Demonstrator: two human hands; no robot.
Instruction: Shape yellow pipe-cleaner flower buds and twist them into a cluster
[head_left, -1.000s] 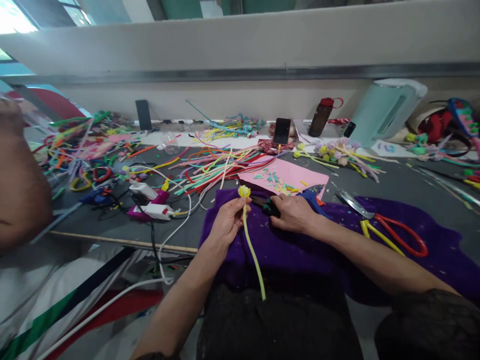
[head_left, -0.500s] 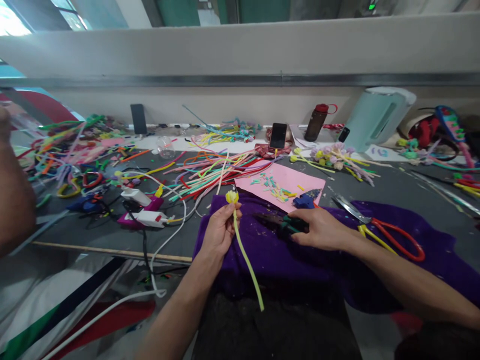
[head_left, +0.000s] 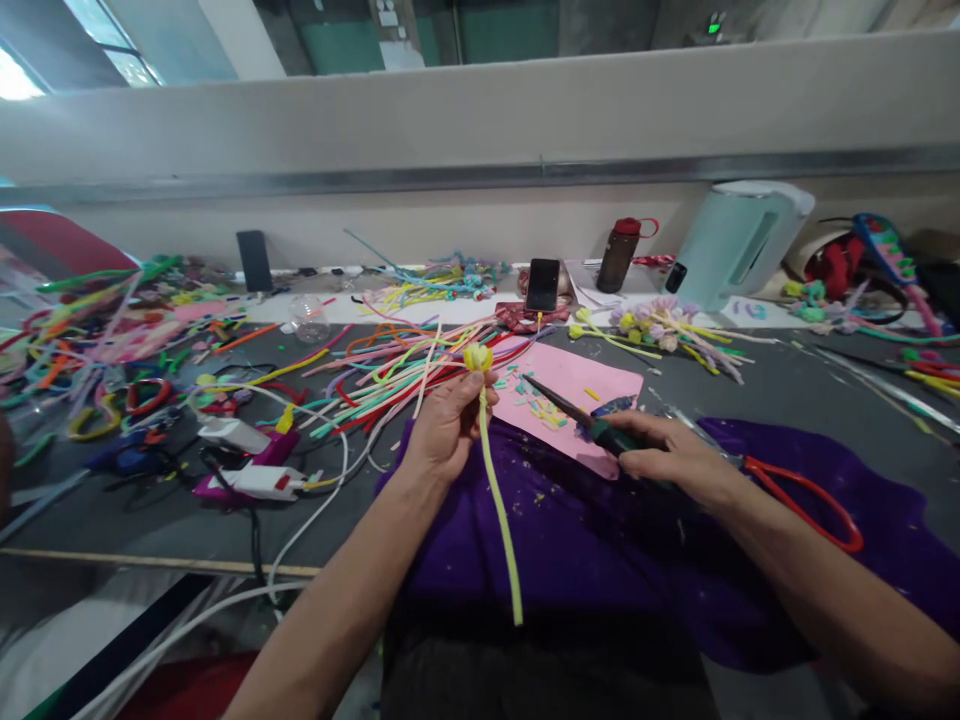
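Note:
My left hand (head_left: 442, 430) is closed around a pipe-cleaner flower (head_left: 478, 357) just below its yellow head. The pale yellow stem (head_left: 501, 510) hangs down toward me over a purple cloth (head_left: 540, 560). In my right hand (head_left: 671, 452) is a pair of long-nosed pliers (head_left: 559, 398) with dark green handles, the jaws pointing up and left. Their tip lies over a pink sheet (head_left: 592, 375) strewn with short yellow and teal clippings (head_left: 551, 412). Large scissors with a red handle (head_left: 817, 485) lie beyond my right wrist, partly hidden by it.
Loose pipe cleaners (head_left: 375, 385) spread across the dark table behind my left hand. A power strip (head_left: 259, 478) with white cables sits at left. Along the wall stand a phone (head_left: 542, 287), a bottle (head_left: 620, 255) and a pale green kettle (head_left: 731, 245). Finished flowers (head_left: 660, 322) lie near the kettle.
My right hand has brought the pliers up from the purple cloth to over the pink sheet. The flower in my left hand is raised slightly. The view has shifted.

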